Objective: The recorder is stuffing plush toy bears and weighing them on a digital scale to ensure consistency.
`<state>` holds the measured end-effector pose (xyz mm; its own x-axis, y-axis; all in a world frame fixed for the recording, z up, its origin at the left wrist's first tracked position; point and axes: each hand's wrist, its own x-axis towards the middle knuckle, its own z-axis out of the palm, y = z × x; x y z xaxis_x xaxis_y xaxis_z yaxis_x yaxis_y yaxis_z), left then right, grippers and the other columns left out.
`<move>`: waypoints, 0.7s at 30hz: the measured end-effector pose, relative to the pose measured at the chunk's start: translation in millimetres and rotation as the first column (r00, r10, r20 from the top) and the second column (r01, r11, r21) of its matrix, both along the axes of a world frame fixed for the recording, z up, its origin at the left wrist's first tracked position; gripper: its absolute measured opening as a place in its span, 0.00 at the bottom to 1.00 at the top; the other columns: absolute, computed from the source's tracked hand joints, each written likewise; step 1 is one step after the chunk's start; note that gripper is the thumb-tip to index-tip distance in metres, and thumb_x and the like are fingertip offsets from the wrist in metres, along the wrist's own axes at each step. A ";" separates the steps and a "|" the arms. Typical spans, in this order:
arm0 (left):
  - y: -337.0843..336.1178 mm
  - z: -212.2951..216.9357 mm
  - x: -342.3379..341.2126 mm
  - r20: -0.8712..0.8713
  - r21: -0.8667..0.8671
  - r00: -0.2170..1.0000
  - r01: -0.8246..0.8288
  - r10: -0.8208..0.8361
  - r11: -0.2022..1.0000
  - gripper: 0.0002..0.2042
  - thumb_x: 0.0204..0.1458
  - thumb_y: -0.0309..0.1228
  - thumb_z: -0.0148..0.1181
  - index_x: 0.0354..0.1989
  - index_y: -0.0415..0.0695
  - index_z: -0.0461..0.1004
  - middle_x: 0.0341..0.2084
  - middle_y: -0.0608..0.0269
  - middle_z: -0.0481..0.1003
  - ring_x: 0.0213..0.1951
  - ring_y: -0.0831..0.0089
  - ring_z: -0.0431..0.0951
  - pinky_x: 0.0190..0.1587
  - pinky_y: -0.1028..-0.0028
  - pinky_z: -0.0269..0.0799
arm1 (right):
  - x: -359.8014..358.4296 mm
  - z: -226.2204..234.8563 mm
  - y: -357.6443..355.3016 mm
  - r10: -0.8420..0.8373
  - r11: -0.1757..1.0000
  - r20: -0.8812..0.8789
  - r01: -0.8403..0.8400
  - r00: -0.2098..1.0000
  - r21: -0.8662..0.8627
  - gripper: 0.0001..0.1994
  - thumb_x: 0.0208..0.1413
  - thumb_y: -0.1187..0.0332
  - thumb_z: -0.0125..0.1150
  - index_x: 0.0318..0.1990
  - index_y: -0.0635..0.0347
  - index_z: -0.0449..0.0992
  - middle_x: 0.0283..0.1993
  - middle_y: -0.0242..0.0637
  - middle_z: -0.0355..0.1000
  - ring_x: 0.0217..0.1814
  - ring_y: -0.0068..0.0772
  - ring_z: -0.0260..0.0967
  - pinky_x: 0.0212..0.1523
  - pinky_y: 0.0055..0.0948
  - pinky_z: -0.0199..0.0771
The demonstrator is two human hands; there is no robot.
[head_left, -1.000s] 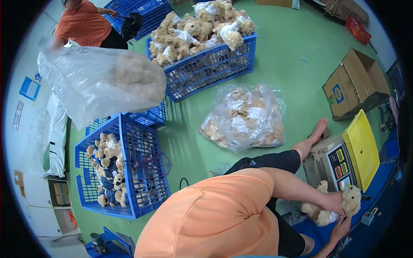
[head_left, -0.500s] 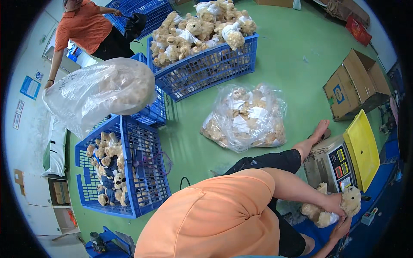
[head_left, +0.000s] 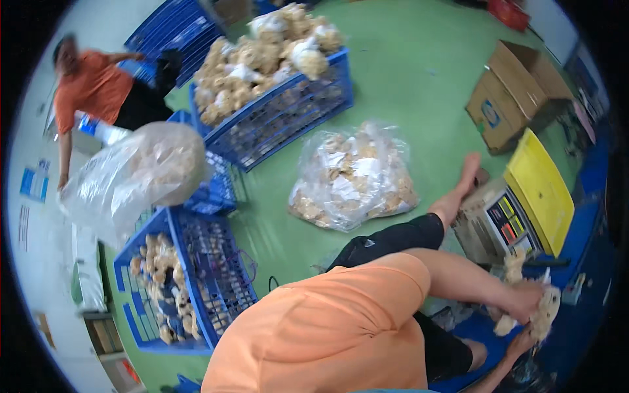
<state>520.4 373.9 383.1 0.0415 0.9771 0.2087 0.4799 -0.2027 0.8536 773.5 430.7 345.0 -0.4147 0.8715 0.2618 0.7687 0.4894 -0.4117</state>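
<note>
At the right, a tan plush bear [head_left: 545, 313] is held in both of my hands. My left hand [head_left: 522, 300] is closed round it near the head, and its arm hides part of the body. Just below, my right hand [head_left: 521, 342] comes up from the lower edge with fingers closed against the same bear. Motion blur smears the bear's details. Beyond my hands stands a weighing scale [head_left: 508, 219] with a small display panel and a yellow tray [head_left: 542, 193] tilted up on it.
A clear bag of plush bears [head_left: 354, 173] lies on the green floor. Blue crates of bears [head_left: 282, 108] stand beyond, and another blue crate [head_left: 213, 262] at left. A person in orange [head_left: 98, 88] holds a filled clear bag [head_left: 141, 173]. An open carton [head_left: 501, 108] stands upper right.
My view has shifted and tilted. Both hands, still on the bear, sit slightly farther right in the picture. The other person and the carried bag appear farther left and lower.
</note>
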 end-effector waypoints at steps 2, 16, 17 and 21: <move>-17.0 2.1 -13.0 0.186 0.112 0.977 0.080 -0.100 0.991 0.19 0.33 0.37 0.70 0.35 0.39 0.79 0.35 0.48 0.77 0.30 0.50 0.74 0.38 0.56 0.72 | -14.6 2.1 -24.2 -0.165 0.983 -0.316 0.132 0.934 -0.124 0.14 0.63 0.72 0.52 0.53 0.63 0.77 0.54 0.46 0.75 0.53 0.44 0.72 0.53 0.40 0.71; 13.0 70.9 -209.1 -0.518 0.353 0.832 -0.005 0.200 0.936 0.39 0.32 0.29 0.70 0.61 0.44 0.67 0.46 0.49 0.75 0.44 0.48 0.74 0.49 0.57 0.71 | -123.3 96.1 -43.9 -0.118 0.992 -0.049 0.120 0.992 0.027 0.17 0.59 0.54 0.59 0.47 0.57 0.78 0.35 0.36 0.79 0.31 0.43 0.74 0.34 0.37 0.70; 30.9 77.3 -210.1 -0.523 0.354 0.830 0.006 0.192 0.935 0.39 0.32 0.29 0.70 0.61 0.44 0.67 0.46 0.49 0.75 0.44 0.48 0.74 0.49 0.57 0.71 | -125.2 94.8 -42.5 -0.128 0.990 -0.042 0.130 0.991 0.047 0.17 0.59 0.55 0.60 0.46 0.57 0.78 0.33 0.35 0.79 0.30 0.43 0.74 0.33 0.37 0.69; 104.8 68.3 -208.4 -0.686 0.457 0.637 0.002 0.351 0.890 0.35 0.37 0.30 0.68 0.61 0.47 0.68 0.48 0.50 0.74 0.47 0.49 0.72 0.51 0.57 0.68 | -129.0 93.2 -40.2 -0.173 0.980 -0.036 0.176 0.984 0.093 0.15 0.58 0.55 0.60 0.42 0.57 0.78 0.30 0.33 0.78 0.27 0.42 0.73 0.31 0.39 0.69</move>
